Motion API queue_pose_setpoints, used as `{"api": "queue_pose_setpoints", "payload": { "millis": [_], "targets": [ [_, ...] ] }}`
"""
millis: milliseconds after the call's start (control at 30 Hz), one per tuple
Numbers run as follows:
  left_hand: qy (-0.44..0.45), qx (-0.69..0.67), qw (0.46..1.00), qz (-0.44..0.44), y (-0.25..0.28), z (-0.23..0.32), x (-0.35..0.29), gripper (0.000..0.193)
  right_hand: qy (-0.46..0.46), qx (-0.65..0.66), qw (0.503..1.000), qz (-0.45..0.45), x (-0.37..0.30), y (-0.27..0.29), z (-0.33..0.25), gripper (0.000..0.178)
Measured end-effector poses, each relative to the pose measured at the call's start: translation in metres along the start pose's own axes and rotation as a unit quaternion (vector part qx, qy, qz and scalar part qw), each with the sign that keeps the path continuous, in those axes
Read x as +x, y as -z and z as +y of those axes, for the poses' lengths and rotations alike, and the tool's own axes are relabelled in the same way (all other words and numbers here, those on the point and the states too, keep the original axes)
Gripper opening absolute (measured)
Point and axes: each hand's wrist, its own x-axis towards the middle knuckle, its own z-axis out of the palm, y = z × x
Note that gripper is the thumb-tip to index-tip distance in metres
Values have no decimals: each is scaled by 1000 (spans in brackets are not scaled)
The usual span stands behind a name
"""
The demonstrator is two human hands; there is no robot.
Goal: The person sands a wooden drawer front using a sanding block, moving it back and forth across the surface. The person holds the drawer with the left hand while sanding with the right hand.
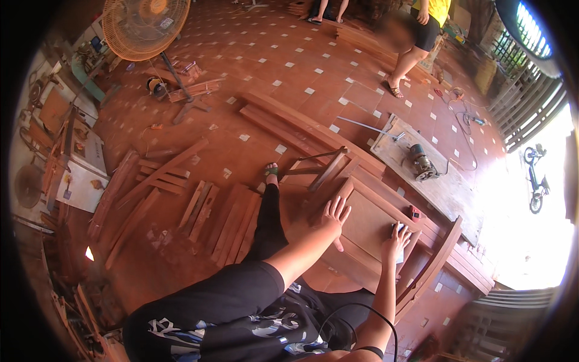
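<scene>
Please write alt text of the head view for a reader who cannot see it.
A person's left hand lies spread on a framed wooden panel; the right hand is at its right edge. Around them, wooden boards lie on a reddish tiled floor, with a power tool on a plank and a standing fan beyond.

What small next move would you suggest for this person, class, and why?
Perhaps press lightly with the left hand to steady the wooden panel: that hand lies spread open at the panel's left side, apparently free, while the right hand bends over its right side, beside a partly hidden pale item.
</scene>
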Motion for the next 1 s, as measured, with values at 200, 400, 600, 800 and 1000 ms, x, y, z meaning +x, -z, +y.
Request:
{"api": "queue_pose_setpoints", "payload": {
  "millis": [200,400,600,800,1000],
  "targets": [
    [26,17,999,-28,-3,5,8,160,54,-33,998,-15,-19,-20,-33,68],
    [35,4,999,-26,-10,4,14,160,169,35,980,-100,-70,10,-76,58],
    [21,11,999,-26,-8,5,14,161,65,229,968,-80,-62,72,-54,41],
    [16,-6,1000,-13,-6,-3,4,160,-47,-12,999,17,-13,89,-41,37],
    [-13,-24,999,17,-5,0,4,160,-45,-201,978,20,12,13,-33,21]
  ]
}}
